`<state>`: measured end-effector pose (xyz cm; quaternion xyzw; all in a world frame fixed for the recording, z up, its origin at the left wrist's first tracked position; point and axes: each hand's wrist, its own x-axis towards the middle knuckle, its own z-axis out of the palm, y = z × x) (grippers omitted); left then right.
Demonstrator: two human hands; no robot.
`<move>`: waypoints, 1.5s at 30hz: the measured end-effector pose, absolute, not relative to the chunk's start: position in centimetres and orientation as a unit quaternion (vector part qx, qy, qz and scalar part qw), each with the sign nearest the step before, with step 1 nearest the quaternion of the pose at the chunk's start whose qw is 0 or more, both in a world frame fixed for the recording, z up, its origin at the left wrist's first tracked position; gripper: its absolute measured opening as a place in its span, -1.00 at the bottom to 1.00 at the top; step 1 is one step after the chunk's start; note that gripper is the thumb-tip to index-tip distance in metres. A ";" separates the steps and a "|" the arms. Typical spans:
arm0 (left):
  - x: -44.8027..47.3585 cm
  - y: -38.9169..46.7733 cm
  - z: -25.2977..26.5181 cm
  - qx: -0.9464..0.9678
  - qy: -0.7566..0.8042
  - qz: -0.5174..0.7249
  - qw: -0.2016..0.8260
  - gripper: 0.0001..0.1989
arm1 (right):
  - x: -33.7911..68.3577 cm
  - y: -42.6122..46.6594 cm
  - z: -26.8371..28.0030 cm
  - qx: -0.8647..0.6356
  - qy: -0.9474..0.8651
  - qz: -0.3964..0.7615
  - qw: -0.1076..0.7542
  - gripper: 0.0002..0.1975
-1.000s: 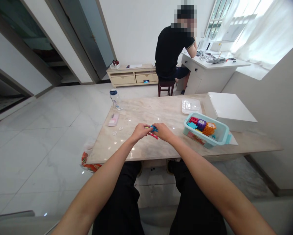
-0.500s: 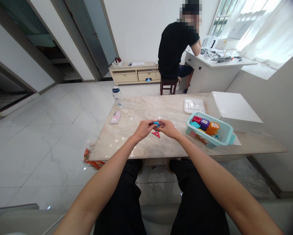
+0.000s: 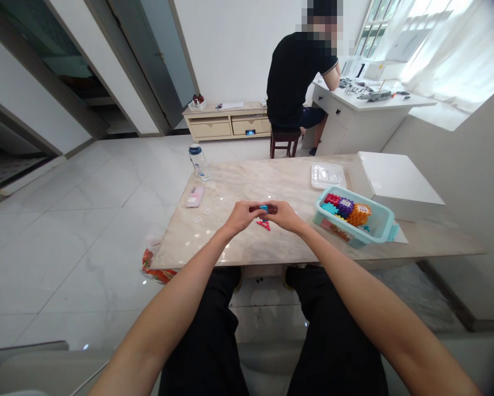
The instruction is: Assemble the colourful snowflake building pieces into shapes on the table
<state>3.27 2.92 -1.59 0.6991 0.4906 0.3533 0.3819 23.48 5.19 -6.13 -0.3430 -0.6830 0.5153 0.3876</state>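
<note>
Closer together and more level than a second ago, the left hand (image 3: 242,216) and the right hand (image 3: 286,215) now meet fingertip to fingertip around a small blue plastic building piece (image 3: 264,209), pinching it from either side; fingers cover most of it, so its full shape cannot be told; just below the fingertips, on the near side, a red toothed building piece (image 3: 264,225) shows as a pointed outline, where earlier it shows as a slim strip; whether it joins the blue one or lies on the marble-patterned table (image 3: 238,181) cannot be told. To the right of the right hand stands a pale aqua plastic bin (image 3: 364,239); inside are toothed pieces in red (image 3: 333,199), purple (image 3: 345,207), orange (image 3: 359,214) and turquoise (image 3: 329,208); beyond that hand lies a clear plastic clamshell container (image 3: 327,175), with a white box (image 3: 401,173) farther right. To the left of the left hand are two small white square frames (image 3: 207,211), then a pink packet (image 3: 195,198); farther beyond stands a blue-lidded water bottle (image 3: 198,160); well past both hands, a person in a black shirt (image 3: 292,82) sits on a dark stool (image 3: 285,137) at a white desk (image 3: 378,110).
</note>
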 end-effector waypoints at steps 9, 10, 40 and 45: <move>3.4 2.8 -1.2 0.686 0.497 0.389 0.361 -0.71 | 23.5 4.6 -4.7 -0.356 -0.689 0.487 0.403 -0.57; 3.4 2.8 -1.1 0.688 0.503 0.394 0.346 -0.73 | 23.4 4.7 -4.7 -0.355 -0.687 0.488 0.405 -0.57; 4.3 2.4 -0.7 0.678 0.461 0.470 0.327 -0.79 | 23.1 4.5 -4.0 -0.351 -0.606 0.559 0.444 -0.52; 4.4 2.2 -0.4 0.670 0.476 0.456 0.340 -0.72 | 22.9 4.6 -4.0 -0.350 -0.615 0.545 0.451 -0.47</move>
